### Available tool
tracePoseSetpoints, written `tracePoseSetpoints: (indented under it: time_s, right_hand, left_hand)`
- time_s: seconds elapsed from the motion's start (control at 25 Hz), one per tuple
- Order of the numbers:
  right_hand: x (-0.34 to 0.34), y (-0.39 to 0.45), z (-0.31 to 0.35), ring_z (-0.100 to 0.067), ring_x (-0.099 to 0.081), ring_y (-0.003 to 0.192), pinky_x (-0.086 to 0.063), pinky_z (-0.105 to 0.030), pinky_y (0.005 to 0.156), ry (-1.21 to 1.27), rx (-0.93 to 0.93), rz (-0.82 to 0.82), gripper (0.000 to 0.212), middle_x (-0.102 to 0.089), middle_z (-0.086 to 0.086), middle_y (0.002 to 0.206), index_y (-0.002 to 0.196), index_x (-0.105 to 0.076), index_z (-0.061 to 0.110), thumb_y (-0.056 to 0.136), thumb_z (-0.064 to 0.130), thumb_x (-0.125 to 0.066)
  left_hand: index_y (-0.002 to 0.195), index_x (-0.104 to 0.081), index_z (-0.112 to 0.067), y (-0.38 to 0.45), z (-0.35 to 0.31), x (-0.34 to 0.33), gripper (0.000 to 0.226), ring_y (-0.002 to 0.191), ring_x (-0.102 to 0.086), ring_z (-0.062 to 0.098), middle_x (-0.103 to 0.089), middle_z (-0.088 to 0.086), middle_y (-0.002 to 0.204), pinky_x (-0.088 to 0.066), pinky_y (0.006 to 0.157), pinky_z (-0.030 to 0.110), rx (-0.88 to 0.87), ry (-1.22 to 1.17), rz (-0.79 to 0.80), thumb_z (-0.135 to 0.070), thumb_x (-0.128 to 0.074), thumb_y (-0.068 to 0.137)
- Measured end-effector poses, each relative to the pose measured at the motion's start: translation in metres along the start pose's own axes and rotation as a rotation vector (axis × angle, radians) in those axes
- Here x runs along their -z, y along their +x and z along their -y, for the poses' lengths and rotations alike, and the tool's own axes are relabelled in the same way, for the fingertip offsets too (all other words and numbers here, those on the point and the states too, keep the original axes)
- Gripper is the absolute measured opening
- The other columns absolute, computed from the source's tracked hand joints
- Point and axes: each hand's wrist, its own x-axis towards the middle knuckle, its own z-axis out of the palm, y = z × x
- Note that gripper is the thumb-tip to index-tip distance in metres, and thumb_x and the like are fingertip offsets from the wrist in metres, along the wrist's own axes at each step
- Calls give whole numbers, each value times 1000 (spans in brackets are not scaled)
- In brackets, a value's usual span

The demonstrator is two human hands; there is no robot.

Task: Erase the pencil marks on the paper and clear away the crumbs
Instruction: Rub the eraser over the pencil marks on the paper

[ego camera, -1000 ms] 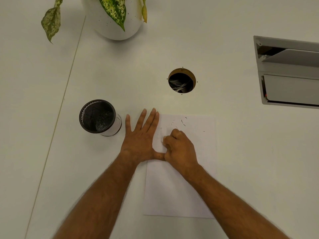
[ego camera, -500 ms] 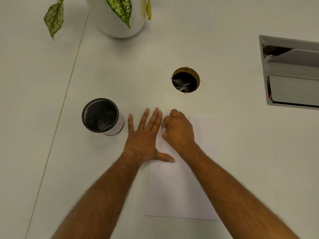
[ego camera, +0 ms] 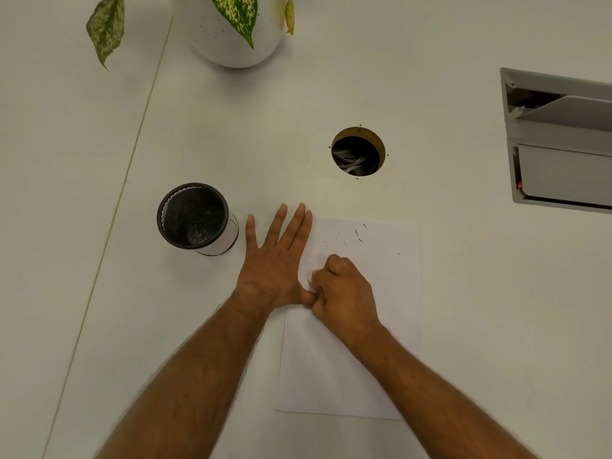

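Paper [ego camera: 347,366] flat on bench [ego camera: 463,309], pinned at its left edge by left hand [ego camera: 275,263], fingers splayed wide. Right hand [ego camera: 344,296] curled tight, eraser presumably inside but hidden. Best with short light strokes away from the pinning hand; crumbs [ego camera: 351,236] swept afterwards.

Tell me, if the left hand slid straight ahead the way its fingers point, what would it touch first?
Probably nothing soon: the left hand points up and slightly right over bare table, passing between the mesh cup and the round hole.
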Motion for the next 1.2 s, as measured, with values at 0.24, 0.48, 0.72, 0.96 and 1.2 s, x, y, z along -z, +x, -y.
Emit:
tracePoseSetpoints:
  time_s: [0.24,0.48,0.72,0.96,1.2]
  right_hand:
    - [2,32,0,-21,-53,61,-41,-25,44,-24,-5,-29,15,-54,-6,66,64,-67,4,70,16,-60]
    - [0,70,-6,-15,-44,66,-49,-31,53,-52,-79,-61,1,-58,-7,73,72,-70,6,71,6,-70]
    - [-5,19,3,-19,-50,62,-37,-21,49,-8,-2,15,8,-56,-7,67,67,-69,5,64,1,-75]
    - [-5,13,6,-20,-53,60,-43,-23,50,0,14,37,15,-58,-8,65,65,-68,5,60,2,-81]
    - [-5,49,7,-22,-52,63,-38,-25,48,-50,-40,-52,6,-56,-7,68,67,-69,5,65,1,-72]
  left_hand:
    - [150,30,-18,-1,0,1,140,149,27,28,29,2,162,14,111,71,-13,-2,-4,-104,-11,47]
    - [147,35,-20,-2,-2,3,147,147,31,29,34,2,160,13,112,71,-9,0,9,-109,-18,43]
    - [148,34,-19,0,-1,1,127,147,32,27,34,2,160,12,112,71,-2,11,6,-95,-26,65]
    - [146,37,-20,1,-1,2,122,146,34,27,35,2,160,15,112,70,8,13,8,-88,-23,65]
    - [150,28,-19,-3,0,2,139,150,22,29,24,2,163,12,112,70,-25,2,-6,-106,2,45]
